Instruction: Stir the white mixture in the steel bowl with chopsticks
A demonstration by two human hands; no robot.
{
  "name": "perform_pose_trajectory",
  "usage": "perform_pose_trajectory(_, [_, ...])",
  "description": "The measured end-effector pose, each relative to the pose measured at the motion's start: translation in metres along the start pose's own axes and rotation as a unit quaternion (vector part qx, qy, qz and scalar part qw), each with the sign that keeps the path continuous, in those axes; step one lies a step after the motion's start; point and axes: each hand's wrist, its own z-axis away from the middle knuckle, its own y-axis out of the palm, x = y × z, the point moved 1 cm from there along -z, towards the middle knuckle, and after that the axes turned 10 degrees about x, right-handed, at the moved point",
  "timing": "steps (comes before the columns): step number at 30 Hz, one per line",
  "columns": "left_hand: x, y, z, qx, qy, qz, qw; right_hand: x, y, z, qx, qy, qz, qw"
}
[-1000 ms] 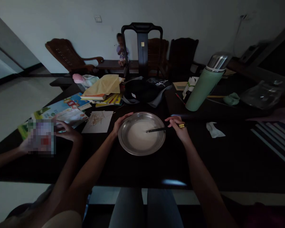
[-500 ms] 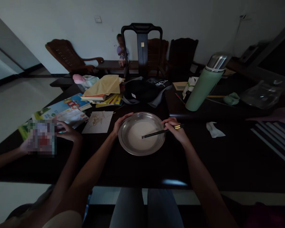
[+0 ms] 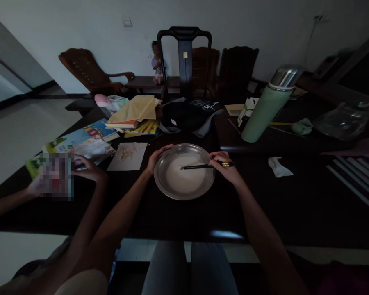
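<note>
My right fingers [image 3: 214, 155] hold chopsticks [image 3: 199, 166] in the pale mixture [image 3: 184, 181]; my left fingers [image 3: 165, 148] hold the metal bowl [image 3: 160, 175]. Stirring looks underway, seemingly unfinished.

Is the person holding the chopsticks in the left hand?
No, the chopsticks are in the right hand, while the left hand is at the rim of the metal bowl.

Bowl [image 3: 160, 176]: silver, by left hand [image 3: 156, 159]; contents [image 3: 184, 180] off-white.
Chopsticks [image 3: 199, 166] in right hand [image 3: 224, 164]: black, gold-banded.
Flask [image 3: 264, 116] beyond right hand: pale green, silver cap [image 3: 285, 77].
Desk [image 3: 184, 223] under both hands: near-black.
</note>
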Motion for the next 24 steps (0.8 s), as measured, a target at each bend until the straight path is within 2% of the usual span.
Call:
perform_pose_trajectory(4, [-0.0008, 0.0013, 0.0001, -0.001, 0.003, -0.005, 1.0, -0.0023, -0.0083, 0.0018, -0.077, 0.004, -0.025, 0.997])
perform_pose_trajectory(7, [-0.0014, 0.0023, 0.0002, -0.008, -0.003, -0.004, 1.0, -0.0002, -0.0061, 0.0021, -0.031, -0.009, -0.045, 0.998])
perform_pose_trajectory(10, [-0.0013, 0.0027, 0.0005, -0.002, -0.004, 0.002, 1.0, 0.0005, -0.0018, 0.0011, 0.019, -0.009, -0.015, 1.0])
perform_pose_trajectory(15, [-0.0005, 0.0023, 0.0009, 0.005, 0.002, 0.009, 1.0, -0.0024, -0.0103, 0.0033, -0.062, 0.002, -0.035, 0.997])
perform_pose_trajectory(18, [-0.0008, 0.0018, 0.0007, 0.008, 0.005, 0.0, 1.0, -0.0002, -0.0081, 0.0037, -0.017, -0.006, -0.058, 0.998])
perform_pose_trajectory(20, [-0.001, 0.0014, 0.0004, 0.011, 0.006, -0.004, 1.0, 0.0009, -0.004, 0.0028, 0.018, -0.01, -0.038, 0.999])
perform_pose_trajectory(22, [-0.0011, 0.0012, 0.0003, 0.011, 0.007, -0.008, 1.0, 0.0003, -0.003, 0.0022, 0.008, -0.007, -0.012, 1.0])
perform_pose_trajectory(24, [-0.0009, 0.0012, 0.0003, 0.007, 0.005, -0.007, 1.0, -0.001, -0.006, 0.0026, -0.032, -0.003, -0.01, 0.999])
